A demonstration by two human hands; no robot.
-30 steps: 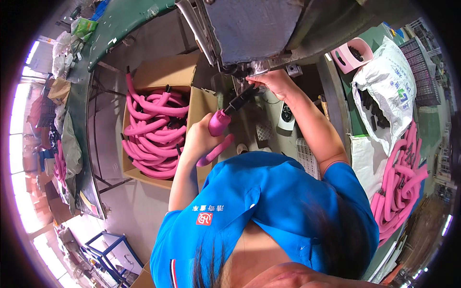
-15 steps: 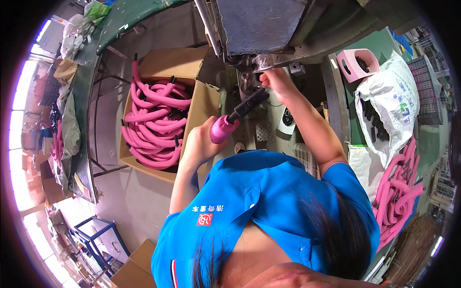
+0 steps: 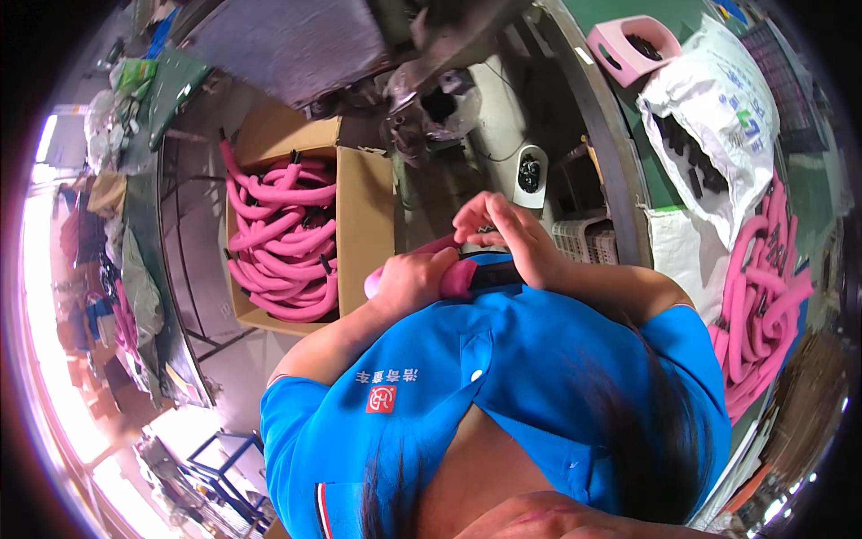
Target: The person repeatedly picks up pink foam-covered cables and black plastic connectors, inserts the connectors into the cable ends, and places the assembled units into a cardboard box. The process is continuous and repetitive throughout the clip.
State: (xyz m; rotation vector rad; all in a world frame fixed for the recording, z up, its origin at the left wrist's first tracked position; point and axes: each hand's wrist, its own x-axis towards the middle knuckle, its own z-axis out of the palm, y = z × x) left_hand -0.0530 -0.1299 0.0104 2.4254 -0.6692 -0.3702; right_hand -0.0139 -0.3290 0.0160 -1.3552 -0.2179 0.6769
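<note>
Workshop: we look down past our blue shirt at a grey machine (image 3: 422, 99), with a cardboard box (image 3: 364, 216) of pink foam tubes (image 3: 278, 242) on our left and a white sack (image 3: 718, 108) beside a second heap of tubes (image 3: 763, 296) on our right.
Change: half a second ago we held the pink tube (image 3: 453, 274) up to the machine; now we have drawn it back to our chest.
Left hand (image 3: 409, 283): fingers closed around the tube's pink end.
Right hand (image 3: 498, 229): arched over the tube's dark end, fingers curled and pinching it.
Tube: lies between both hands, just above our shirt.
</note>
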